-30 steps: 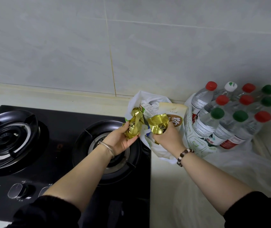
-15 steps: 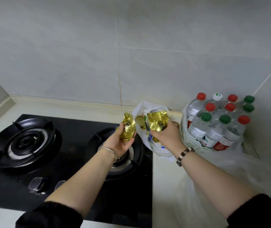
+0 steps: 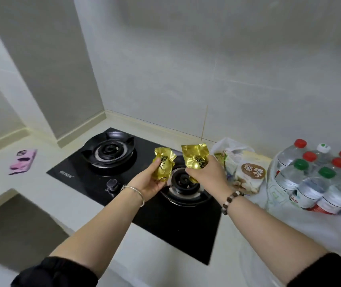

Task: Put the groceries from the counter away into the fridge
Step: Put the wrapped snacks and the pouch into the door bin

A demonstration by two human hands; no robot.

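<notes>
Gripping one gold packet [image 3: 164, 167] per hand — left hand [image 3: 152, 181], right hand [image 3: 208, 175] — carry them level, squeezing gently, towards the fridge.

A shiny gold foil packet [image 3: 164, 166] with black lettering is at centre, and a second gold packet [image 3: 195, 158] matches it at its 3 o'clock. The hob [image 3: 177, 224] is glossy black. At 9 o'clock is a pink phone case [image 3: 23, 161] with dark patches. At 3 o'clock are clear bottles [image 3: 314, 179] with red, green and white caps, and a cream snack bag [image 3: 248, 172] bearing a brown disc.
</notes>
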